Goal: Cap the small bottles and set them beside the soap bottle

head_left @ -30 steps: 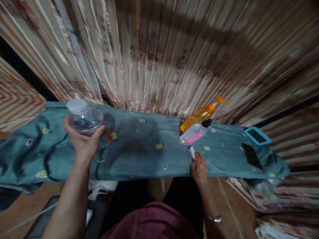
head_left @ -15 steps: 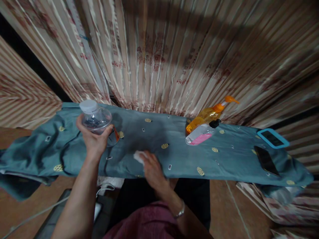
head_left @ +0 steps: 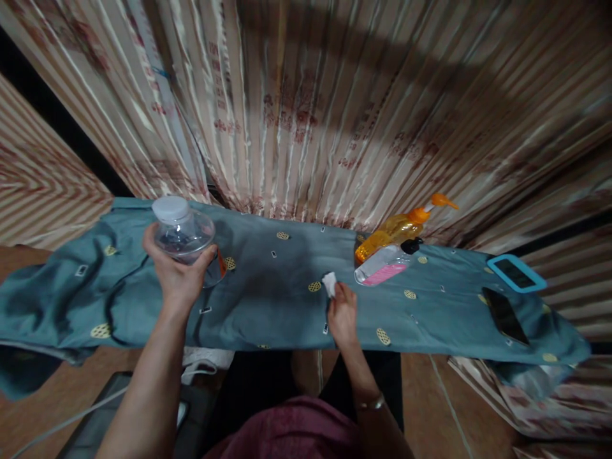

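Note:
My left hand (head_left: 176, 277) is wrapped round a clear plastic bottle (head_left: 191, 233) with a white cap, at the left part of the cloth-covered table (head_left: 268, 312). An orange patch shows low on the bottle's side. My right hand (head_left: 343, 313), fingers closed, pinches a small wad of white tissue (head_left: 329, 283) over the middle of the green cloth. To the right of that hand stand a pump bottle of amber liquid (head_left: 389, 234) with an orange pump and, close in front of it, a clear bottle with a pink label (head_left: 382, 271) and a black top.
A blue-framed device (head_left: 517, 274) and a dark phone (head_left: 504, 315) lie at the table's right end. Striped, patterned curtains (head_left: 306, 115) hang behind the table and at both sides. A white cable (head_left: 71, 417) runs at lower left.
My right hand has moved to the right across the cloth, carrying the tissue. My left hand stays round the bottle in nearly the same place.

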`<move>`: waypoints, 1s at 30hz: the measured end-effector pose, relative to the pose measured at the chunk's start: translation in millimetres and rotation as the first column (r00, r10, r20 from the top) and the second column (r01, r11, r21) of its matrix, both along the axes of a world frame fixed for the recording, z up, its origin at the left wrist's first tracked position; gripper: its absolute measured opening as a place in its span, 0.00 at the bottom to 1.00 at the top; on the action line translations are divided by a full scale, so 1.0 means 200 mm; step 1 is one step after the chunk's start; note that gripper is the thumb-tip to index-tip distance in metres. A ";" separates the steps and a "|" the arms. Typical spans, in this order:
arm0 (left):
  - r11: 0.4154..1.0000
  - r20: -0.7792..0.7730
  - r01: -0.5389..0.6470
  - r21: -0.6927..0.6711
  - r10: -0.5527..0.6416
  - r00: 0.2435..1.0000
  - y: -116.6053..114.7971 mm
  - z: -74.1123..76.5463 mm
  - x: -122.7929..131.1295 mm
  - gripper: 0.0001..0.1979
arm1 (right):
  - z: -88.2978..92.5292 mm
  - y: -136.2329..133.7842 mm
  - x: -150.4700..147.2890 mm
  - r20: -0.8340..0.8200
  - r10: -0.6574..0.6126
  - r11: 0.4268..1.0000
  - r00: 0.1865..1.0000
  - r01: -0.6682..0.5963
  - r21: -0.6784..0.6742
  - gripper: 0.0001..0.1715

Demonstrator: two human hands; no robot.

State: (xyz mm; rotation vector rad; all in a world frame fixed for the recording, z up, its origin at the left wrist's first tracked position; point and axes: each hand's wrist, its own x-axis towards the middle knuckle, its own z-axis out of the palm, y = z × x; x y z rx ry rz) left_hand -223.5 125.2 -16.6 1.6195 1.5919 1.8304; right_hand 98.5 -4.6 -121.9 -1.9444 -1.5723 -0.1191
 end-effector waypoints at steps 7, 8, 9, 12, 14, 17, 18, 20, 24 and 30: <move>1.000 0.013 -0.004 -0.022 0.004 1.000 -0.02 0.02 0.01 0.49 | 0.11 0.20 -0.72 -0.036 0.502 0.862 0.864 -0.503 -0.061 0.26; 1.000 0.011 -0.004 -0.025 0.005 1.000 -0.03 0.02 0.01 0.49 | 0.10 0.18 -0.72 -0.031 0.529 0.846 0.848 -0.529 -0.061 0.28; 1.000 0.012 -0.007 -0.024 0.007 1.000 -0.03 0.02 0.01 0.49 | 0.09 0.15 -0.68 -0.025 0.538 0.841 0.842 -0.539 -0.055 0.29; 1.000 0.011 -0.016 -0.023 0.016 1.000 -0.02 0.02 0.01 0.49 | 0.04 0.08 -0.41 -0.008 0.450 0.893 0.893 -0.450 -0.024 0.29; 1.000 0.010 -0.011 -0.017 0.011 1.000 -0.02 0.02 0.01 0.50 | 0.01 0.05 -0.17 -0.006 0.284 0.959 0.959 -0.284 -0.003 0.28; 1.000 0.009 -0.006 -0.003 0.006 1.000 -0.02 0.02 0.01 0.49 | 0.00 0.07 0.12 -0.005 0.090 0.996 0.996 -0.090 0.015 0.27; 1.000 0.007 -0.007 -0.002 0.007 1.000 -0.02 0.02 0.01 0.49 | 0.00 0.10 0.17 -0.003 0.048 0.999 0.999 -0.048 0.014 0.27; 1.000 0.006 -0.012 -0.004 0.012 1.000 -0.02 0.02 0.01 0.49 | 0.00 0.18 0.20 0.000 -0.003 1.000 1.000 0.003 0.009 0.28; 1.000 0.020 -0.021 -0.008 0.021 1.000 -0.02 0.02 0.02 0.48 | 0.00 0.43 0.05 -0.018 0.011 1.000 1.000 -0.011 -0.004 0.31; 0.999 0.011 -0.020 -0.037 0.020 1.000 -0.03 0.05 0.03 0.47 | 0.07 0.69 -0.36 -0.047 0.222 0.972 0.974 -0.224 -0.067 0.33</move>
